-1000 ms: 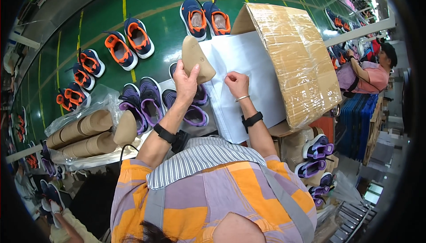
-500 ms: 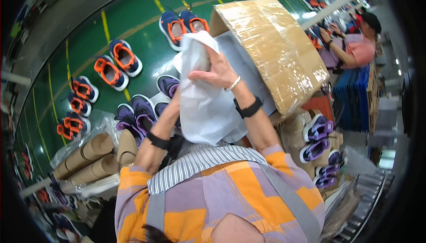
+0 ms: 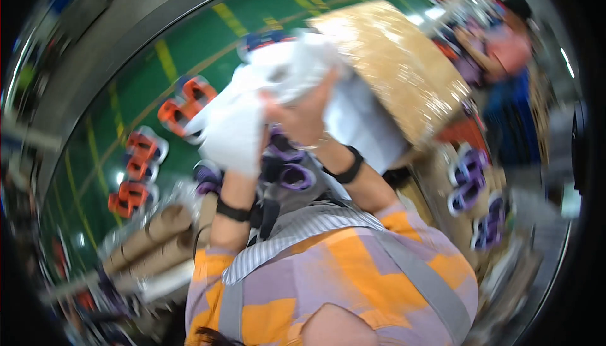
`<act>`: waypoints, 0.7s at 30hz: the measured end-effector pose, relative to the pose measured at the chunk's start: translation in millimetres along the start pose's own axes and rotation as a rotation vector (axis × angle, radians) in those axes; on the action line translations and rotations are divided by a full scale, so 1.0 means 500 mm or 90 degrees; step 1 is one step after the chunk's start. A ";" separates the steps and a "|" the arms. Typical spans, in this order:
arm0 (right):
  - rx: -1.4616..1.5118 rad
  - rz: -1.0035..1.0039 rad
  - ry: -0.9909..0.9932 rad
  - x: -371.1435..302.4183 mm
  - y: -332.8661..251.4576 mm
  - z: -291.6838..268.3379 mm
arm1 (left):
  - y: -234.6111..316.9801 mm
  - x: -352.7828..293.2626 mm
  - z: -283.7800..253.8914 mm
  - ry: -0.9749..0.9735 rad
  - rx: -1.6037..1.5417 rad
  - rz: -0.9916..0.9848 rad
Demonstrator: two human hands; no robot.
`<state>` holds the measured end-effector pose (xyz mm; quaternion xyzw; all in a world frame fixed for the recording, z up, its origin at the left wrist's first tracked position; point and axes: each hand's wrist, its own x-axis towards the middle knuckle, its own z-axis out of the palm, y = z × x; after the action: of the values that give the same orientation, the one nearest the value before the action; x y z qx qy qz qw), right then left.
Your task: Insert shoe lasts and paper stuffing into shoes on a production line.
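A crumpled sheet of white wrapping paper [image 3: 233, 122] is lifted in front of me, smeared by motion. My right hand [image 3: 308, 112] grips its right side, fingers closed against the paper. My left hand [image 3: 269, 107] is mostly covered by the sheet; what shows of it is closed on the paper near the middle. Whether anything lies inside the paper cannot be seen. Just below the hands sit purple and dark shoes [image 3: 297, 175]. More white paper [image 3: 366, 119] hangs at the opening of a large taped cardboard box [image 3: 398, 62] on the right.
Navy and orange shoes [image 3: 145, 150] stand in pairs on the green work surface [image 3: 136, 103]. Brown rolled card inserts [image 3: 151, 238] lie at left. Purple shoes [image 3: 467, 178] rest on the right, below the box. Another person [image 3: 505, 52] works at the far right.
The paper has swung up and to the left, spreading over the shoes behind it. Both hands moved with it, and my view has shifted, so the shoes appear farther right.
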<state>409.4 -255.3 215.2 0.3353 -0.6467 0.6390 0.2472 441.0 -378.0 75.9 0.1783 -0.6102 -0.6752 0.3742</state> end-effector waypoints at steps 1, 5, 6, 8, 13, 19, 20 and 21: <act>0.130 0.167 0.048 -0.011 -0.029 0.002 | 0.079 0.018 0.006 -0.123 -0.327 -0.126; 0.202 0.168 0.051 -0.014 -0.057 0.037 | 0.202 0.018 -0.025 -0.201 -0.550 -0.246; 0.200 0.105 -0.018 -0.022 -0.050 0.034 | 0.257 0.005 -0.015 -0.129 -0.363 -0.137; 0.220 0.040 -0.101 -0.009 -0.074 0.064 | 0.242 0.019 -0.059 -0.092 0.186 0.249; 0.016 -0.239 -0.318 -0.010 -0.064 0.149 | 0.234 -0.015 -0.136 -0.290 0.198 -0.069; 0.161 0.161 -0.349 -0.026 0.001 0.285 | 0.189 -0.039 -0.199 -0.191 -0.094 -0.158; 0.133 0.099 -0.394 -0.033 0.017 0.295 | 0.193 -0.017 -0.221 -0.152 -0.093 -0.143; 0.104 0.038 -0.437 -0.034 0.027 0.300 | 0.189 0.004 -0.237 -0.055 -0.091 -0.156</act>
<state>426.7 -402.8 184.3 0.5302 -0.6486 0.5452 -0.0310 549.6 -459.0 143.9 0.1953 -0.5494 -0.7648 0.2741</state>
